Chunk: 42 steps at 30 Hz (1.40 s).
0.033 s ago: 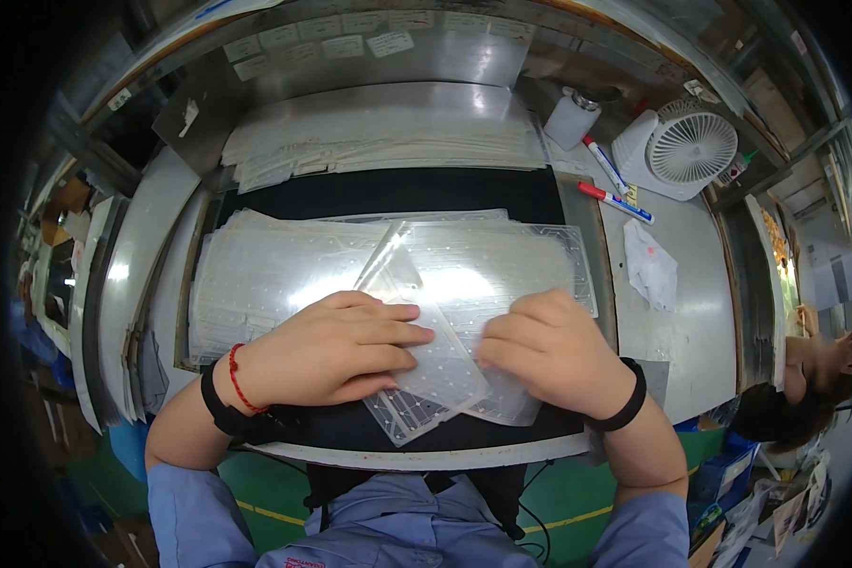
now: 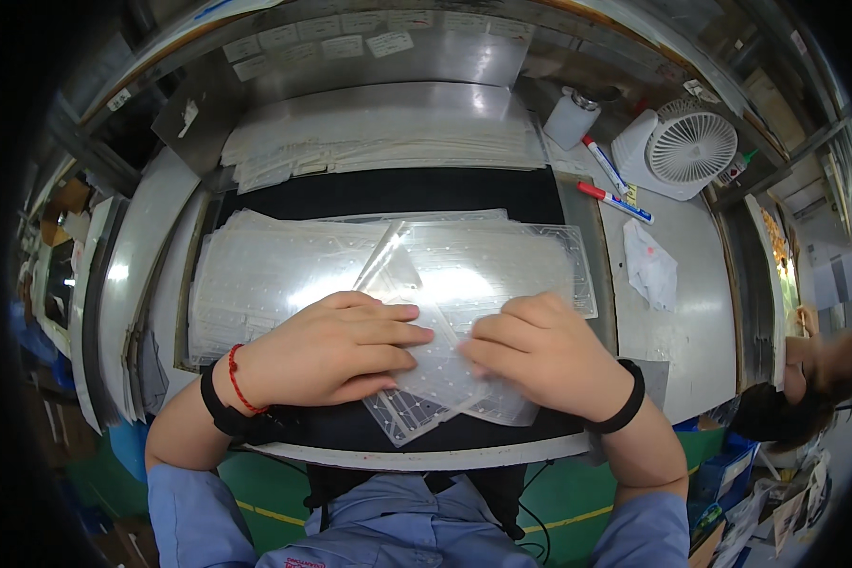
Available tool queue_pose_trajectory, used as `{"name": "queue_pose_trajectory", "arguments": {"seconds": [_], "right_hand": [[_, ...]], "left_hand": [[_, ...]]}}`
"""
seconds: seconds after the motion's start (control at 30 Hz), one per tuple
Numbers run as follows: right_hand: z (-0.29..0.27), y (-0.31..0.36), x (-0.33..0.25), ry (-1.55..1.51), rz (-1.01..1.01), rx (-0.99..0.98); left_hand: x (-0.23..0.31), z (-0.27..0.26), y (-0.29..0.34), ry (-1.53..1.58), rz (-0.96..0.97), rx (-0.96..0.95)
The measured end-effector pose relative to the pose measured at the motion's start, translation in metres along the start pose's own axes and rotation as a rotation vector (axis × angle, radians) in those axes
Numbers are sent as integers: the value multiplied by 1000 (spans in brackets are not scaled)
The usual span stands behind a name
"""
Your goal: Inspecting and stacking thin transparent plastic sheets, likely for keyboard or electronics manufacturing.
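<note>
Clear plastic sheets with rows of small dots lie in two overlapping piles, a left pile (image 2: 265, 265) and a right pile (image 2: 516, 256). Across their front one clear sheet (image 2: 417, 409) lies askew, its near corner pointing toward me. My left hand (image 2: 327, 348) rests on that sheet with fingers stretched out flat, open. At its right edge my right hand (image 2: 554, 358) is closed, fingers curled with the tips together against the sheet. Whatever lies between those fingertips is hidden. The piles sit on a black mat (image 2: 350, 196).
Another stack of sheets (image 2: 379, 128) stands behind the mat. On the right are a white fan (image 2: 688, 147), a bottle (image 2: 572, 120), a red-capped marker (image 2: 617, 203), a second marker (image 2: 604, 163) and a crumpled white cloth (image 2: 649, 265). Another person (image 2: 809, 388) is at the far right.
My right hand has shifted slightly left along the askew sheet. My left hand and the piles stay put. At the far right, the other person's raised hand has moved out of sight.
</note>
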State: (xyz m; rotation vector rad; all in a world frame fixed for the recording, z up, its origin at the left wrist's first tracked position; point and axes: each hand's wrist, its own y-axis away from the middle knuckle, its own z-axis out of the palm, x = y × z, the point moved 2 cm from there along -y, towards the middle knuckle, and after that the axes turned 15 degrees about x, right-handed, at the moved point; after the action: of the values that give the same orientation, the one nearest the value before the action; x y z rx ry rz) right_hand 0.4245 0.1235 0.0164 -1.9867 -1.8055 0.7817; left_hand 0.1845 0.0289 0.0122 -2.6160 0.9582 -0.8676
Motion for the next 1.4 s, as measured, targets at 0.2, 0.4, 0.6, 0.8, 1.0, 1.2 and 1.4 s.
{"name": "queue_pose_trajectory", "arguments": {"seconds": [0.2, 0.4, 0.6, 0.8, 1.0, 1.2, 1.4], "right_hand": [[4, -7, -11, -93, 92, -27], [-14, -2, -2, -204, 64, 58], [-4, 3, 5, -106, 130, 55], [-25, 17, 44, -65, 423, 293], [-40, 40, 81, -36, 784, 501], [-29, 56, 108, -196, 836, 665], [-23, 51, 105, -316, 925, 762]], "left_hand": [[1, 0, 0, -9, -44, 1], [1, -1, -2, -24, -50, -10], [0, 0, -1, -20, -57, -27], [-8, -13, 9, -7, 113, 112], [-65, -64, 59, 498, -558, 887], [-102, -94, 80, 1027, -1056, 727], [-104, -101, 92, 776, -885, 352]]}}
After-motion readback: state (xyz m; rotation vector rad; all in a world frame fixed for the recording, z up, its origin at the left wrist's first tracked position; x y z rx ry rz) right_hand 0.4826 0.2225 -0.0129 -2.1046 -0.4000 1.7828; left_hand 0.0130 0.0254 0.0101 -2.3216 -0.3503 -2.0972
